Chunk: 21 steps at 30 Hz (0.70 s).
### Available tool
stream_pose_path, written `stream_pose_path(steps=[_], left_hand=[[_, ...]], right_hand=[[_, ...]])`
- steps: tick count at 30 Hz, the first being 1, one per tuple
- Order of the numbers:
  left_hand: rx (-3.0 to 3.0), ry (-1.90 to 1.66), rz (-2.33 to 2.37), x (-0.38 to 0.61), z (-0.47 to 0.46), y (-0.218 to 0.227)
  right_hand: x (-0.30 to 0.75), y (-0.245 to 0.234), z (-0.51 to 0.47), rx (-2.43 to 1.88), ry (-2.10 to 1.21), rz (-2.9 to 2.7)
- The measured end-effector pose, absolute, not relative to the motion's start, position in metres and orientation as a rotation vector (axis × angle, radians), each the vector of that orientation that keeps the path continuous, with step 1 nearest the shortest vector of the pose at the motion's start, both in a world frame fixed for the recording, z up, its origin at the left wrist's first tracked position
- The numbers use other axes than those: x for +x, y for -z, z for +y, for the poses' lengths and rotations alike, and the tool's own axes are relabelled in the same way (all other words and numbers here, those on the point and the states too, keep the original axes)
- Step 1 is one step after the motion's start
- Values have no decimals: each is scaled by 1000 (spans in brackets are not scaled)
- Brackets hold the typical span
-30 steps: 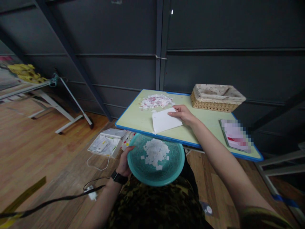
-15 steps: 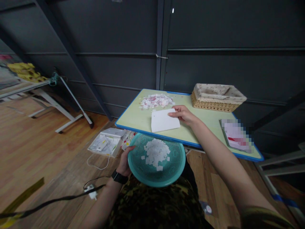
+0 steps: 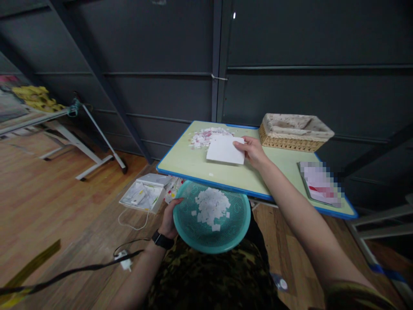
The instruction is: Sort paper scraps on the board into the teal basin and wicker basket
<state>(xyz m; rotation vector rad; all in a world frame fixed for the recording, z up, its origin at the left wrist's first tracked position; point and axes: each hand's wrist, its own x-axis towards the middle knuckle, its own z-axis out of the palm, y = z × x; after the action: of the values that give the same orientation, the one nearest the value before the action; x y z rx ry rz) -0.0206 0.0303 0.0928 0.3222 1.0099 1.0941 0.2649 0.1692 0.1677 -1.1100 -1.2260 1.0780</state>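
My left hand [image 3: 170, 218] grips the left rim of a teal plastic colander [image 3: 232, 239], just below the table's front edge. White paper scraps [image 3: 212, 206] lie heaped in its middle. Over the table, my right hand [image 3: 253, 150] pinches the right edge of a flat white card [image 3: 224, 150], thumb on top and fingers beneath. The card hides part of a pile of white and pinkish paper scraps [image 3: 206, 137] on the pale green tabletop [image 3: 180, 155]. One small white scrap [image 3: 211, 174] lies near the front edge.
A cloth-lined wicker basket [image 3: 290, 140] stands at the back right of the table; a blurred flat packet [image 3: 321, 185] lies at the right. On the floor at left are an open white box [image 3: 142, 196] and a power strip [image 3: 123, 259] with cables. A dark panelled wall [image 3: 161, 43] stands behind.
My right hand has moved the white card up and away from the table's front edge, toward the scrap pile, uncovering a small scrap. The left hand and colander have stayed in place.
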Motion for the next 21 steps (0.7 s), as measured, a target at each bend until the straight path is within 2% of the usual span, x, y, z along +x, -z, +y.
stream_pose_path(steps=[6,13,21], left_hand=[[263,-1124,950,-13,28,-61],[234,-900,929,0,8,-31],[183,-936,880,-3,7,-19]], right_hand=[[269,-155,182,-1154,-708,-1301],[270,-152,182,-1208,-622,-1393],[272,-153,182,-1246,-562,-1490]])
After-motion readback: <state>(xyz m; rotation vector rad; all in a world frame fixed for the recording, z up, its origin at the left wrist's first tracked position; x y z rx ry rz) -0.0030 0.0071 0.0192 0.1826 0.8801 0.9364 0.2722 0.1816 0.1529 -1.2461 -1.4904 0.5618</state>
